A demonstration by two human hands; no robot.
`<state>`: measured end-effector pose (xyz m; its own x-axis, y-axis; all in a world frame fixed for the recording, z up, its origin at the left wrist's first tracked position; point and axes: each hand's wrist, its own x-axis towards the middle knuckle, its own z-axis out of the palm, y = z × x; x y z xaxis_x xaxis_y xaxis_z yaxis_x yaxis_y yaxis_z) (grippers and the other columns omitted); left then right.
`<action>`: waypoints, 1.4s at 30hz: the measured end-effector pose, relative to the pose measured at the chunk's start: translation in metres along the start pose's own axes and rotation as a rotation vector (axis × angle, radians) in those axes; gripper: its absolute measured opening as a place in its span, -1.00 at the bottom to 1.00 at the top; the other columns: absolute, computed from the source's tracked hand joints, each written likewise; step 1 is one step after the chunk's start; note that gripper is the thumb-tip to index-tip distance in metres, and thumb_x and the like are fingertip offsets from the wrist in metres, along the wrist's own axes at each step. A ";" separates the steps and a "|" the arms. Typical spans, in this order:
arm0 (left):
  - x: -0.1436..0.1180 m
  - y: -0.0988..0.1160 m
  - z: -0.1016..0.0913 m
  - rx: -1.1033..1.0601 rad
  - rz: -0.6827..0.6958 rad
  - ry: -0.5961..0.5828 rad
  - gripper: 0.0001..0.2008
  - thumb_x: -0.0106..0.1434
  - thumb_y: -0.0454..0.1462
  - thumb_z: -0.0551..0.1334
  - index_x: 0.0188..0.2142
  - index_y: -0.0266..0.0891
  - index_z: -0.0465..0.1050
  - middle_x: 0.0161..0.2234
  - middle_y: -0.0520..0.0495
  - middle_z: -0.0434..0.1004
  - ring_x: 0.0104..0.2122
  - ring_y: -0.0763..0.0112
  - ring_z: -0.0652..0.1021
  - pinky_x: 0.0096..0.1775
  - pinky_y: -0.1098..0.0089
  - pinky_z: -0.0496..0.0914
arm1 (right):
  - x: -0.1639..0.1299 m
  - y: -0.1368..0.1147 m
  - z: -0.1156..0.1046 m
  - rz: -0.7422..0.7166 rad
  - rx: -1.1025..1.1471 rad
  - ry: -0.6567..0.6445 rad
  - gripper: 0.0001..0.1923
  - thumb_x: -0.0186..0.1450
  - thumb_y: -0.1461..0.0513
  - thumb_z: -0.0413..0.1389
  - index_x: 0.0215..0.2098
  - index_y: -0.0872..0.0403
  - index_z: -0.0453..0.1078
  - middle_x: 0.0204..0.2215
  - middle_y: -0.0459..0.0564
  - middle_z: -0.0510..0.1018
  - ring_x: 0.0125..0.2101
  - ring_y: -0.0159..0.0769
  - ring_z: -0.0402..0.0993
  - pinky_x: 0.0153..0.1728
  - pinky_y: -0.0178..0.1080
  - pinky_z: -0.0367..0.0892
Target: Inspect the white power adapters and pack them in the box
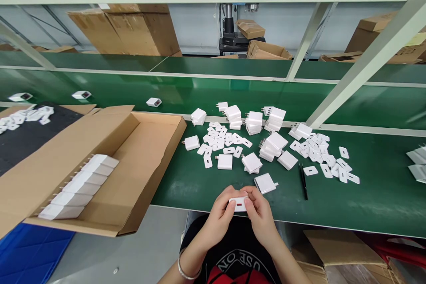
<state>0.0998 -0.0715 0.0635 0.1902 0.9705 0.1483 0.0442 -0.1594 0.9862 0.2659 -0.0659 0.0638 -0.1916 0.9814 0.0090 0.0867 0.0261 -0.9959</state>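
Note:
My left hand (221, 214) and my right hand (260, 213) together hold one small white charger (238, 204) at the near edge of the green table (366, 195); a red mark shows on its facing side. Just beyond my right hand lies another white charger (265, 183). Farther back sit several stacked chargers (254, 122) and a scatter of small flat white labels (218, 140). More of these flat white pieces (321, 153) lie to the right.
An open cardboard box (140, 164) at the left holds a row of white chargers (78, 186). Black tweezers (303, 180) lie right of my hands. Loose chargers (153, 102) ride the green conveyor belt behind. Cardboard boxes (133, 29) stand beyond; a slanted frame post (359, 71) crosses right.

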 end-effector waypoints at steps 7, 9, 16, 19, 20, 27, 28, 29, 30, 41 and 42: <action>-0.003 -0.005 0.002 -0.025 -0.049 0.035 -0.49 0.60 0.05 0.00 0.06 -0.16 0.64 -0.07 -0.15 0.61 0.01 0.15 0.51 0.19 0.12 0.33 | -0.001 0.001 0.004 0.039 0.040 0.035 -0.51 0.51 -0.18 0.04 -0.06 0.06 0.44 -0.42 -0.10 0.47 -0.49 -0.35 0.31 -0.52 -0.32 0.23; -0.004 -0.004 0.001 -0.018 -0.065 0.031 -0.44 0.61 0.06 -0.07 0.09 -0.15 0.61 0.04 -0.18 0.60 0.13 0.10 0.48 0.31 0.06 0.22 | 0.002 -0.001 0.005 0.056 0.040 0.037 -0.49 0.50 -0.20 0.02 -0.09 0.06 0.45 -0.45 -0.12 0.44 -0.51 -0.36 0.28 -0.53 -0.32 0.23; -0.003 0.001 0.000 -0.009 -0.077 -0.033 -0.56 0.59 0.03 0.04 0.16 -0.15 0.51 0.04 -0.19 0.54 0.05 0.15 0.52 0.12 0.19 0.41 | 0.005 -0.004 0.001 0.058 -0.004 -0.002 -0.47 0.53 -0.20 -0.05 -0.03 0.04 0.44 -0.44 -0.12 0.45 -0.52 -0.35 0.31 -0.52 -0.30 0.28; -0.004 -0.004 -0.001 -0.017 -0.067 -0.011 -0.53 0.57 0.06 0.07 0.15 -0.15 0.55 0.04 -0.22 0.57 0.06 0.12 0.52 0.16 0.15 0.40 | 0.002 0.000 0.000 0.035 -0.034 -0.029 -0.51 0.50 -0.18 0.02 -0.01 0.03 0.44 -0.41 -0.11 0.47 -0.47 -0.33 0.35 -0.50 -0.31 0.27; -0.005 -0.007 -0.001 -0.013 -0.062 -0.016 -0.52 0.56 0.07 0.07 0.14 -0.15 0.56 0.04 -0.22 0.58 0.06 0.11 0.52 0.18 0.13 0.39 | 0.001 0.001 0.000 0.025 -0.041 -0.024 -0.52 0.50 -0.18 0.03 -0.01 0.03 0.44 -0.41 -0.11 0.47 -0.47 -0.32 0.36 -0.48 -0.30 0.28; -0.012 -0.019 0.003 -0.028 -0.071 0.114 -0.41 0.51 0.18 0.05 -0.03 -0.18 0.67 -0.04 -0.21 0.66 0.09 0.02 0.52 0.33 0.00 0.22 | -0.009 -0.001 0.005 -0.076 -0.090 -0.001 -0.64 0.51 -0.08 0.06 0.02 0.01 0.37 -0.53 -0.23 0.32 -0.54 -0.36 0.23 -0.50 -0.31 0.15; -0.012 -0.019 0.004 -0.046 -0.073 0.133 -0.41 0.51 0.18 0.06 -0.06 -0.19 0.68 -0.05 -0.22 0.66 0.07 0.03 0.53 0.30 0.02 0.26 | -0.011 -0.002 0.004 -0.096 -0.099 -0.009 -0.66 0.53 -0.04 0.04 0.06 0.01 0.34 -0.54 -0.24 0.30 -0.55 -0.37 0.22 -0.50 -0.31 0.12; -0.011 -0.019 0.004 -0.072 -0.080 0.145 -0.42 0.51 0.17 0.06 -0.07 -0.20 0.67 -0.06 -0.22 0.65 0.02 0.06 0.55 0.23 0.07 0.34 | -0.014 -0.003 0.002 -0.127 -0.116 -0.008 -0.68 0.54 -0.01 0.02 0.09 0.01 0.32 -0.53 -0.25 0.30 -0.56 -0.37 0.22 -0.51 -0.31 0.11; -0.009 -0.018 0.003 -0.110 -0.093 0.154 -0.43 0.51 0.16 0.08 -0.07 -0.21 0.66 -0.06 -0.22 0.64 -0.05 0.11 0.56 0.12 0.14 0.41 | -0.016 -0.005 -0.002 -0.167 -0.144 0.011 -0.68 0.56 0.02 0.00 0.13 0.02 0.31 -0.52 -0.24 0.32 -0.56 -0.37 0.22 -0.51 -0.30 0.12; 0.020 0.010 -0.032 -1.098 -0.263 0.465 -0.56 0.36 0.07 0.31 -0.07 -0.27 0.55 -0.40 0.01 0.32 -0.45 0.41 0.36 -0.37 0.39 0.37 | -0.017 0.002 -0.120 -0.109 -1.163 0.660 -0.48 0.50 -0.06 -0.06 0.06 0.10 0.54 0.09 0.32 0.54 0.01 0.24 0.44 -0.15 0.13 0.38; 0.022 0.014 -0.036 -1.182 -0.268 0.501 -0.57 0.41 0.08 0.25 -0.08 -0.26 0.53 -0.40 0.02 0.29 -0.45 0.42 0.36 -0.37 0.40 0.39 | -0.017 0.007 -0.124 -0.085 -1.215 0.616 -0.45 0.51 -0.06 -0.10 0.08 0.10 0.55 0.13 0.30 0.55 0.02 0.26 0.44 -0.17 0.14 0.38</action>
<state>0.0691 -0.0463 0.0829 -0.0839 0.9494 -0.3026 -0.9063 0.0536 0.4193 0.3908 -0.0586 0.0681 0.1957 0.8848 0.4229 0.9552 -0.0744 -0.2864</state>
